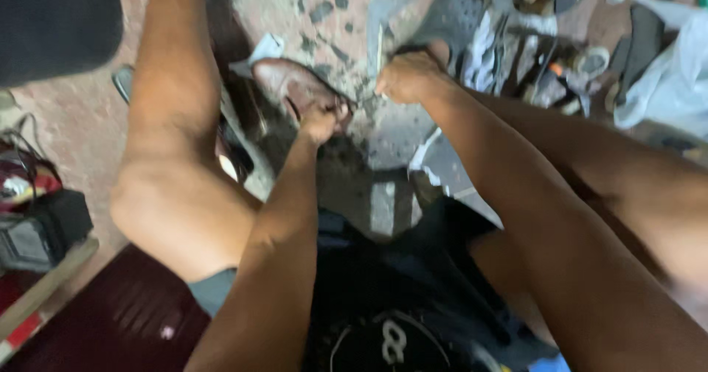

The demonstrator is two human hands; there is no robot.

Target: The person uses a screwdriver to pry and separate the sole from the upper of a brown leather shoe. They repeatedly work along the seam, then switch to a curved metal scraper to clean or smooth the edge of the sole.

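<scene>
While the person sits low with both knees apart, the two hands meet over the floor [295, 3] between the legs. The left hand [321, 123] is closed in a fist around the heel end of a brown shoe [291, 84], which lies tilted on the floor with its toe pointing to the upper left. The right hand [408, 77] is also curled shut, just beside the shoe to the right; it seems to pinch something small, but the blur hides what it is. The two hands are near each other, not touching.

The floor under them is rough concrete with dark scraps [324, 11] scattered above the shoe. There is open floor only in a narrow strip between the left knee [177, 202] and the right forearm. A grey shoe sole [383, 11] stands near the right hand, above it. Beyond that, at the upper right edge, a crowded heap of tools and rags [546, 55] closes the room on that side, and a pale plastic bag [667, 77] lies further right. At the left edge, a dark box [40, 232] and a wooden strip [44, 298] limit the space. The black shirt [398, 298] fills the bottom middle.
</scene>
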